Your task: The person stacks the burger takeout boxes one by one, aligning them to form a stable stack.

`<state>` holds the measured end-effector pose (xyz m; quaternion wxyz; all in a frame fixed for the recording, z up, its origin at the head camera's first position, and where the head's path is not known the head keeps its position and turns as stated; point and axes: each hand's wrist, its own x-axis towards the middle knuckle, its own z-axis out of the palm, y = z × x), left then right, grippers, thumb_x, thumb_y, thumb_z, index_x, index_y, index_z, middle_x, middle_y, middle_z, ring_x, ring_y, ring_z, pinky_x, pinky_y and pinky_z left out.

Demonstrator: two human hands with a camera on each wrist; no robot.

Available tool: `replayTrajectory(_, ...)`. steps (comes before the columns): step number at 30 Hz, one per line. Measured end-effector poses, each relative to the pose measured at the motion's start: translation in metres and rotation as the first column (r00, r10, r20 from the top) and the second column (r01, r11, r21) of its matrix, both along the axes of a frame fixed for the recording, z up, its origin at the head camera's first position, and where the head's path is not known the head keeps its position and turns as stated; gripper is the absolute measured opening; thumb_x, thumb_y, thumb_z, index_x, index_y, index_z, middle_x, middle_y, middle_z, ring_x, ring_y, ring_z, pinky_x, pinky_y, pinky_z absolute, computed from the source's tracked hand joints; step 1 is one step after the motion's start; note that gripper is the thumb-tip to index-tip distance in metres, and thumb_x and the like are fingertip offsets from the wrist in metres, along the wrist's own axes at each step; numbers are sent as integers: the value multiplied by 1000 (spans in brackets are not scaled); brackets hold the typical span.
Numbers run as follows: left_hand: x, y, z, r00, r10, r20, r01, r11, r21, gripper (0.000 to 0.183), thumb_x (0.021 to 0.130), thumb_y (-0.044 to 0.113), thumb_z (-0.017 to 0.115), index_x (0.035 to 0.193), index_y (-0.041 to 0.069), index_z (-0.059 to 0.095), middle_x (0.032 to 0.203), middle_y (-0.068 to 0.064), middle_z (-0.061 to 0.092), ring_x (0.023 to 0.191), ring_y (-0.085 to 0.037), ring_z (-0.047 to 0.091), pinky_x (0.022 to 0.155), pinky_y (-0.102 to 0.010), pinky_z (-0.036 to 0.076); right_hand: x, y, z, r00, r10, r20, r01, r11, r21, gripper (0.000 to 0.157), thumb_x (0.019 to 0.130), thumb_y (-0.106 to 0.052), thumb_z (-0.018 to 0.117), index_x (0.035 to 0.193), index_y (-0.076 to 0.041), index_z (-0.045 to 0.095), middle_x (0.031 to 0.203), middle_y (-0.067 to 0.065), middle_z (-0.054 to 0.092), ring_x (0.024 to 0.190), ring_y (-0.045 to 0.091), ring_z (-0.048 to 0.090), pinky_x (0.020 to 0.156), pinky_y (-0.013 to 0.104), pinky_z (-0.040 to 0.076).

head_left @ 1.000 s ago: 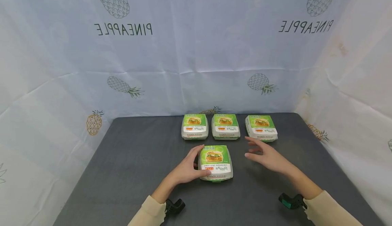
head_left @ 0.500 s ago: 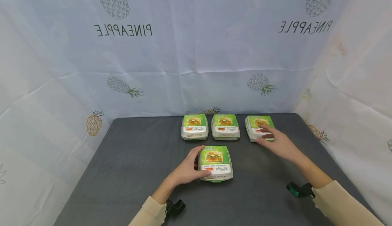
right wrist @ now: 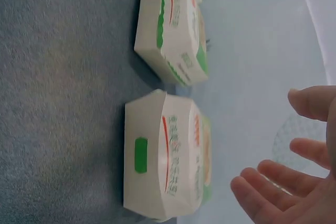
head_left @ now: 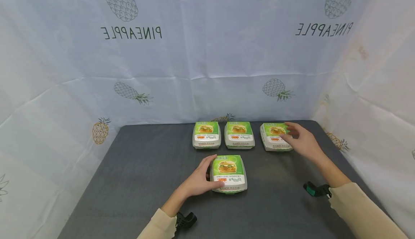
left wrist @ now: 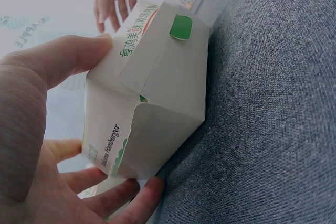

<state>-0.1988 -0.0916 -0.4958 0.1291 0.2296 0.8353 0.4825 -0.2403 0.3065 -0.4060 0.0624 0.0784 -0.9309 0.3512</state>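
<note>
Near the middle of the table, my left hand (head_left: 201, 178) holds a green and white hamburger box (head_left: 228, 170) by its left side. Its thumb lies on the front edge and its fingers reach along the side, as the left wrist view shows of the same hamburger box (left wrist: 168, 66). My right hand (head_left: 304, 140) is over the right side of the rightmost back hamburger box (head_left: 270, 138). In the right wrist view the fingers of the right hand (right wrist: 294, 182) are spread and apart from that hamburger box (right wrist: 176, 156), with nothing between them.
Two more hamburger boxes, a left one (head_left: 206, 136) and a middle one (head_left: 239, 136), stand in line along the back of the dark table (head_left: 146, 170). A pale pineapple-print cloth (head_left: 207, 52) hangs behind and at both sides.
My right hand has moved forward and right, from beside the front of the rightmost box to over its right side. The left hand and all boxes have stayed in place.
</note>
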Motion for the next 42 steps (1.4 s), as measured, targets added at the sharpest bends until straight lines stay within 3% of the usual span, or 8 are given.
replayTrajectory(12, 1, 2, 0, 1000, -17, -6, 17, 1000, 2, 99, 89, 43, 79, 162, 10, 22, 162, -10, 23, 126, -23, 51, 94, -37, 53, -19, 26, -26, 993, -111, -36, 111, 994, -23, 67, 105, -42, 57, 153, 2, 40, 145, 36, 43, 129, 54, 43, 93, 70, 41)
replayTrajectory(18, 1, 2, -1, 1000, -17, 6, 17, 1000, 5, 98, 89, 42, 79, 162, 10, 22, 162, -10, 23, 126, -23, 52, 94, -37, 53, -26, 37, -43, 989, -129, 68, 133, 990, -54, 76, 104, -52, 54, 156, 0, 36, 151, 38, 34, 135, 56, 35, 96, 72, 38)
replayTrajectory(25, 2, 2, 0, 1000, -11, 17, 11, 1000, 6, 98, 88, 43, 79, 162, 12, 22, 162, -8, 23, 122, -20, 53, 93, -35, 53, -34, 41, -61, 972, -106, 208, 136, 982, -133, 87, 103, -56, 52, 162, -2, 19, 155, 41, 23, 140, 58, 28, 102, 71, 35)
replayTrajectory(35, 2, 1, -1, 1000, -1, 13, 1, 1000, -9, 98, 88, 43, 80, 163, 14, 23, 162, -6, 24, 120, -19, 55, 93, -34, 53, -38, 30, -73, 962, -56, 266, 116, 969, -218, 96, 101, -56, 54, 164, -5, 3, 148, 41, 32, 125, 50, 47, 95, 61, 44)
replayTrajectory(42, 2, -1, 0, 1000, -2, 3, 3, 1000, -8, 98, 88, 43, 79, 162, 13, 23, 162, -8, 25, 122, -20, 54, 93, -35, 53, -40, 26, -76, 965, -73, 253, 137, 959, -248, 93, 102, -54, 55, 164, -7, 3, 149, 40, 32, 128, 50, 45, 95, 60, 44)
